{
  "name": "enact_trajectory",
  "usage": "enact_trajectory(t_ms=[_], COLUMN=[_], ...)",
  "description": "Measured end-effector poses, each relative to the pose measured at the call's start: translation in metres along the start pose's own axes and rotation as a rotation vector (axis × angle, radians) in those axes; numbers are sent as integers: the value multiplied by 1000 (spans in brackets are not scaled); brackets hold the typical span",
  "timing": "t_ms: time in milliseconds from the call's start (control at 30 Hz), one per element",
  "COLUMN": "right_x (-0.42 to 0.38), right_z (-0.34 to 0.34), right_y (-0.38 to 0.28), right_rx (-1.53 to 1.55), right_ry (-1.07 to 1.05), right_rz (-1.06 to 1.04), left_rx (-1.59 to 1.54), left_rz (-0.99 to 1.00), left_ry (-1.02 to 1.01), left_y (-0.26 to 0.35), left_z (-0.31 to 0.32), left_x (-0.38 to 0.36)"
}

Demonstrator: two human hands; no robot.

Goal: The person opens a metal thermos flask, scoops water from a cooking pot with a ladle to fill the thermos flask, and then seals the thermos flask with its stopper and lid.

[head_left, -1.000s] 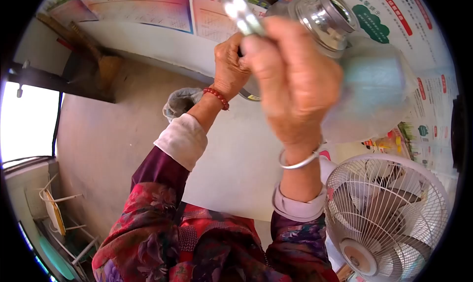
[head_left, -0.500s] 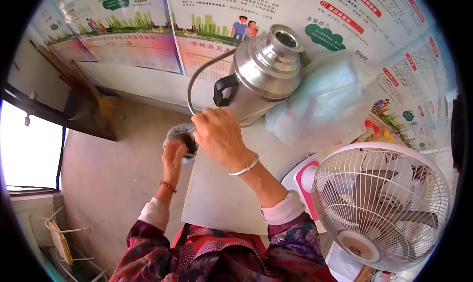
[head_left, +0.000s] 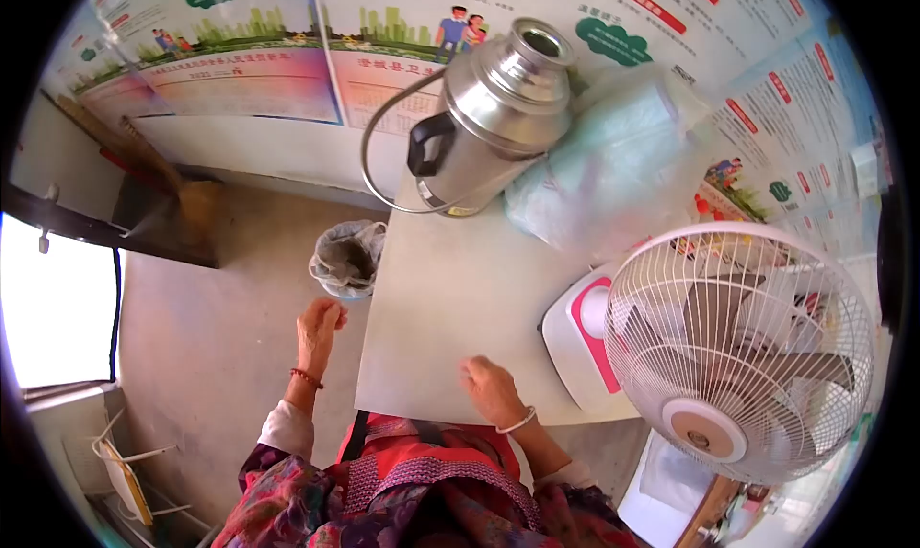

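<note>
My left hand (head_left: 319, 330) hovers past the table's left edge, just below a bin (head_left: 331, 270) lined with a pale bag on the floor. Its fingers are curled in, and nothing shows in them. Above the near part of the white table (head_left: 450, 299), my right hand (head_left: 493, 392) is loosely closed with no object visible in it. A steel thermos flask (head_left: 494, 131) with a black handle stands at the table's far end, its wire bail hanging to the left. Neither hand touches the flask.
A bulky plastic bag (head_left: 604, 165) leans beside the flask. On the right is a caged fan (head_left: 738, 356) with a white and pink base. Posters cover the wall. A broom (head_left: 196, 203) is at the far left, with a wire rack (head_left: 125, 476) lower down.
My right hand has drawn back from beside the flask's bail to the near part of the table. My left hand has moved back from over the bin, exposing its opening.
</note>
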State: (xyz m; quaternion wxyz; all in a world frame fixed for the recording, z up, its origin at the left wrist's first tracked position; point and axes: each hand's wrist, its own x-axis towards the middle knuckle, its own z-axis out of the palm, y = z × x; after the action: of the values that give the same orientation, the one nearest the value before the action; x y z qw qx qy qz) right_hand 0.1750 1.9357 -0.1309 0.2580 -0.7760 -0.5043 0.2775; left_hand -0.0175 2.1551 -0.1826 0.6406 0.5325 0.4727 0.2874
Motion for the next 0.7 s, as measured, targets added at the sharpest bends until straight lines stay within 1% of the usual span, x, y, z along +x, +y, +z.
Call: enact_trajectory(t_ms=[33,100,167,233,267,300,333,367,433,467,533,567,633,700], right_x=[-14,-43,-61,-70,-74,-76,-78,-80,-86,-93,-106,-119,-143,-174], right_z=[6,20,35,42,44,46,44,40,28,23,12,4,-9,-8], right_y=[5,12,17,18,20,22,25,26,27,31,43,49,59,84], right_rx=[-5,33,30,79,70,78,88,78,101,97,50,50,104,124], right_ry=[9,-39,-10,-105,-58,-106,-153,-94,-74,-32,-89,-54,-55,-18], right_rz=[19,109,148,135,158,123,88,116,42,55,34,41,71,91], left_rx=[-2,-8,-6,-38,-11,19,21,69,121,128,138,157,179,193], left_rz=[-6,35,66,21,30,37,56,58,45,27,-28,-42,-80,-105], left_ry=[-21,-80,-142,-163,-167,-171,-201,-227,-276,-298,-326,-359,-403,-445], left_y=[2,6,4,19,22,20,17,17,6,-2,-22,-29,-44,-54], left_z=[7,23,33,47,52,55,59,63,70,75,85,93,107,127], left_x=[6,11,12,3,-5,-12,-21,-32,-56,-72,-101,-119,-148,-182])
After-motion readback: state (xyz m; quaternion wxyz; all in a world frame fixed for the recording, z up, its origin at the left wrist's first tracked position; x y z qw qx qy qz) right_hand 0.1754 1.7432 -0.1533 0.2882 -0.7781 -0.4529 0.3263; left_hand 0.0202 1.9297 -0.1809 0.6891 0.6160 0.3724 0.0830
